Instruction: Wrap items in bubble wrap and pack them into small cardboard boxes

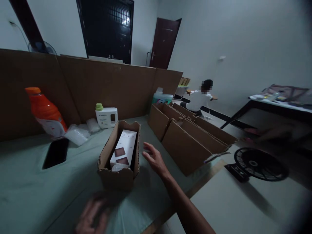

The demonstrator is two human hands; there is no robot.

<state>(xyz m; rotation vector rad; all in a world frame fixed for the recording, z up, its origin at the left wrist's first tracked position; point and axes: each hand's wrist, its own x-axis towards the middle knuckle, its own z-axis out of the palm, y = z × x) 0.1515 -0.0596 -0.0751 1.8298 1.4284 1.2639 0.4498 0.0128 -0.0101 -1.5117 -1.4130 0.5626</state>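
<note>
An open cardboard box (104, 152) stands on the cloth-covered table in front of me. Inside it lies a white carton (126, 143) printed with brown squares, and some clear plastic wrap (119, 167) shows at its near end. My right hand (155, 159) is just right of the box, fingers apart and holding nothing, with a small gap to the cardboard. Nearer to me, below the box's front left corner, my left hand (92, 214) is smeared by motion, so its fingers cannot be made out clearly.
Several open cardboard boxes (182, 143) stand at the right. An orange bottle (46, 110), bubble wrap (78, 135), a white jug (106, 117) and a black phone (56, 152) are at the left. Cardboard panels (109, 84) wall the back. A fan (260, 164) and a seated person (197, 99) are beyond.
</note>
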